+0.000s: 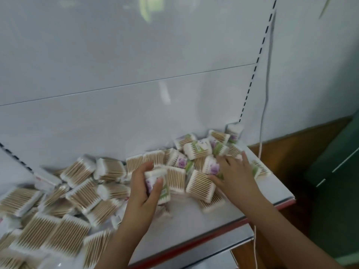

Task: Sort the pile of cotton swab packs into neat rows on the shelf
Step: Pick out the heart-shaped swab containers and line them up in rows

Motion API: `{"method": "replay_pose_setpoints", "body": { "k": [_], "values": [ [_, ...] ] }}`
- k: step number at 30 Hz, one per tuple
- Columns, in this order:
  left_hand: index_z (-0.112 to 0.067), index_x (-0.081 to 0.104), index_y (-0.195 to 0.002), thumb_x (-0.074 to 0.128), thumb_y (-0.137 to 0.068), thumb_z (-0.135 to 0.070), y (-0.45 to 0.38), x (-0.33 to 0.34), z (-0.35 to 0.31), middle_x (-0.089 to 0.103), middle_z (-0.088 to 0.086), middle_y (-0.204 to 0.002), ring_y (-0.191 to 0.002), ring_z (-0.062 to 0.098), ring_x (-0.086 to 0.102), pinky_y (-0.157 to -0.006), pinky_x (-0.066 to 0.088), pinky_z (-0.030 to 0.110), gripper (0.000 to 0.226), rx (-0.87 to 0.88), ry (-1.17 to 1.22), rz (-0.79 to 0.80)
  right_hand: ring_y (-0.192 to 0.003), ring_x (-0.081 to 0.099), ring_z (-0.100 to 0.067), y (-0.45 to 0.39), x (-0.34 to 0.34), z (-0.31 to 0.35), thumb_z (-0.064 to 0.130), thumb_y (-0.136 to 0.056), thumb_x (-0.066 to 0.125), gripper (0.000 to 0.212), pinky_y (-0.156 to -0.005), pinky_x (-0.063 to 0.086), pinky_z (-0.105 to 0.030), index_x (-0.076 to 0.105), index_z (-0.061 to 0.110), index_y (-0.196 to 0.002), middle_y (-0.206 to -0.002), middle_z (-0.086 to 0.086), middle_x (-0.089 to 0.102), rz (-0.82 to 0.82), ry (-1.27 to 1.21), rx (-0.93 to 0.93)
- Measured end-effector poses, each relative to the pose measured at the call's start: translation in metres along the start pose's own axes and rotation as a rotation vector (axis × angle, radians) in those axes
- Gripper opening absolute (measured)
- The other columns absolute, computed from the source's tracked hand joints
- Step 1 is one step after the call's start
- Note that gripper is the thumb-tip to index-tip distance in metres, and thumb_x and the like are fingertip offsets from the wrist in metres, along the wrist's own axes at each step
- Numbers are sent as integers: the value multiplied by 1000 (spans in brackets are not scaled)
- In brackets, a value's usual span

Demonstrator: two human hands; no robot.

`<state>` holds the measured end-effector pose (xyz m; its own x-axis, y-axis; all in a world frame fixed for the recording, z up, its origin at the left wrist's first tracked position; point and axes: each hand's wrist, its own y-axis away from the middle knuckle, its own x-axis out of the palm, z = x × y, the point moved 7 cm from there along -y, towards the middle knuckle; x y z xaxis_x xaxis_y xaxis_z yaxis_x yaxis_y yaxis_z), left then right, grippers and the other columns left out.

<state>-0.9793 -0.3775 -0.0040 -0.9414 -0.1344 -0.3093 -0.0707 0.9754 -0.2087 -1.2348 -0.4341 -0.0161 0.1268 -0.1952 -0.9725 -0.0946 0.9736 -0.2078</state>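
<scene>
Left hand (144, 188): grip closed around one upright pack (158, 184), long axis vertical. Right hand (232, 171): fingers spread flat on pile (196, 162), holding nothing; nearer loose packs at right end of shelf (262, 193). Bare shelf lies below held pack; no rows yet.

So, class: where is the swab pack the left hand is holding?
The swab pack sits in the left hand at the middle of the head view, just left of the right hand.
</scene>
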Motion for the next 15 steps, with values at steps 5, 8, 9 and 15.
{"method": "replay_pose_setpoints", "body": {
  "k": [5, 8, 9, 15],
  "values": [
    [-42, 51, -126, 62, -90, -56, 0, 10, 6, 59, -1, -114, -91, 30, 64, -68, 60, 52, 40, -49, 31, 73, -111, 53, -22, -1, -18, 2, 53, -83, 69, 69, -82, 47, -29, 45, 23, -141, -129, -3, 40, -34, -236, 59],
    [-39, 56, -119, 74, -88, -33, -1, 9, 10, 56, -11, -123, -103, 21, 64, -76, 60, 48, 36, -9, -4, 60, -103, 57, -20, 0, -38, 3, 51, -79, 70, 66, -78, 54, -36, 48, 27, -136, -124, -1, 45, -207, -378, 122],
    [-40, 55, -118, 76, -87, -27, 0, 8, 12, 56, -8, -124, -100, 20, 65, -74, 61, 46, 40, -24, 7, 70, -103, 57, -17, -1, -42, 6, 50, -80, 71, 65, -79, 53, -34, 48, 27, -135, -123, 1, 48, -234, -463, 130],
    [-36, 41, -121, 81, -81, -11, 9, -18, 15, 65, 5, -101, -71, 13, 69, -57, 56, 25, 62, -86, 7, 34, -89, 65, -4, -23, -39, 59, 41, -85, 72, 50, -74, 54, -25, 39, 32, -121, -107, 11, 61, -139, -1035, 135]
  ]
}}
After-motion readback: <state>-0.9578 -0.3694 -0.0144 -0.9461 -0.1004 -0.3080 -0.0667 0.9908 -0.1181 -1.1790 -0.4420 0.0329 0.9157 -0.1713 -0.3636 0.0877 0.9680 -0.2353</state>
